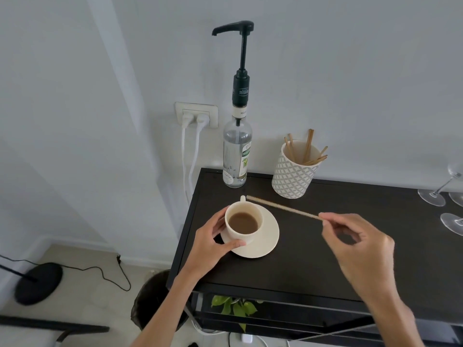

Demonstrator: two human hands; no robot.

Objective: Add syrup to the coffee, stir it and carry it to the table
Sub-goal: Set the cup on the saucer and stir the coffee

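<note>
One cream coffee cup [243,223] sits on a matching saucer [265,240] near the front left corner of a dark shelf top [313,259], with brown coffee filling it to a little below the rim and its handle turned away toward the wall. The left hand [211,242] curls around the cup's left side, thumb along the near wall and fingers behind, so it grips the cup while the cup rests on the saucer. The right hand [358,249] hangs above the shelf to the right of the saucer, thumb and forefinger pinched on the near end of a wooden stir stick [283,207], the other fingers loosely bent. The stick slants up and left, and its far tip lies just beside the cup's handle, above the saucer's back edge; it is not in the coffee. Behind the cup, at the shelf's back edge, stands a clear syrup bottle [236,156] topped by a tall black pump [241,46] whose spout points left. To its right a patterned white holder [293,176] carries more wooden sticks. Wine glasses [436,196] stand at the far right edge. Two white plugs fill a wall socket [196,116] left of the bottle.
</note>
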